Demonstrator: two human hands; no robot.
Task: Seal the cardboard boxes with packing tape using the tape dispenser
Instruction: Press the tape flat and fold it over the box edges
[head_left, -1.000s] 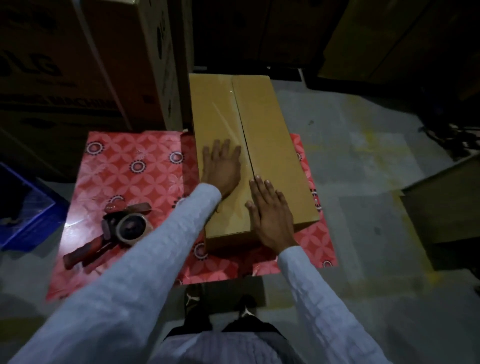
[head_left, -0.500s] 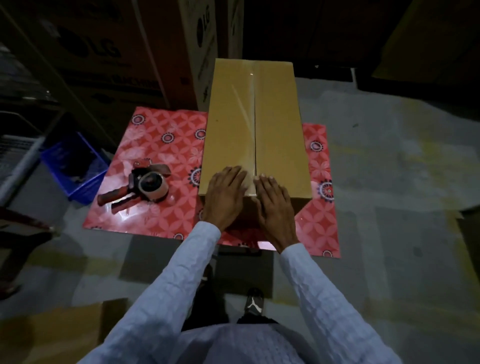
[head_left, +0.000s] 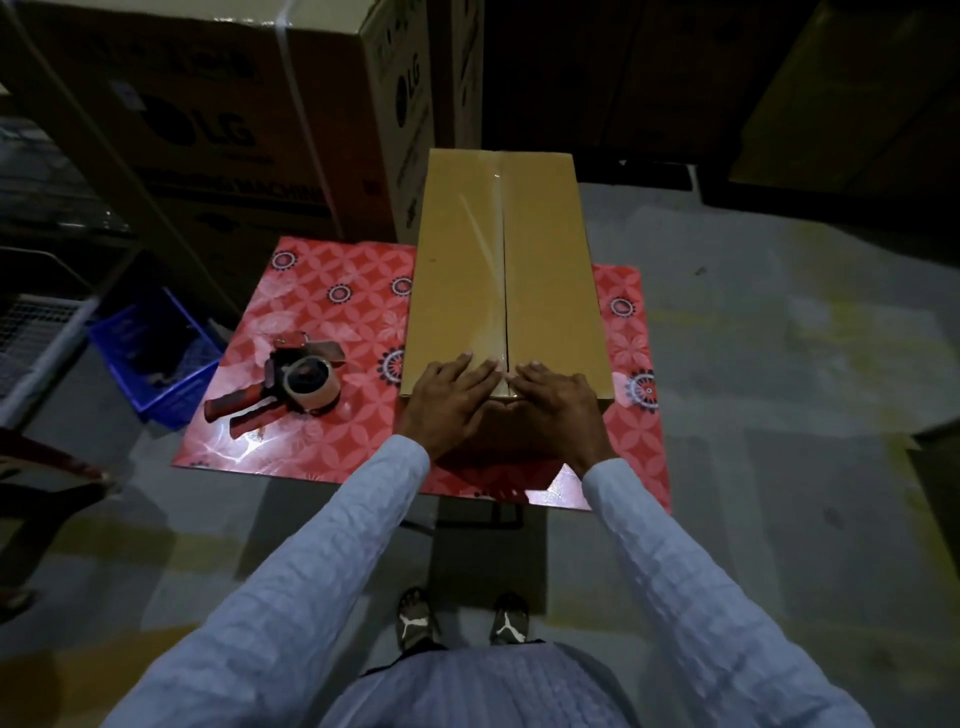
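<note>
A: Where is the long tan cardboard box sitting?

B: It is lying lengthwise, running away from the person, on the red patterned mat that is covering a low table. A glossy strip is running along its centre seam, though I cannot tell whether it is reaching the near edge.

A: And the hands?

B: The left hand and the right hand are both pressing flat on the near end of the top, fingers straight and spread, one on each side of the seam. Neither is gripping anything.

A: Is the dispenser in reach?

B: The red-handled tape dispenser with its clear roll is resting on the mat just left of the box, untouched.

A: How is the box going to handle?

B: I am judging it stiff along its edges but springy at the flaps, and probably light, so it may be sliding on that shiny mat. One palm should be bracing the top near the seam while the other is taking the dispenser by its handle.
</note>
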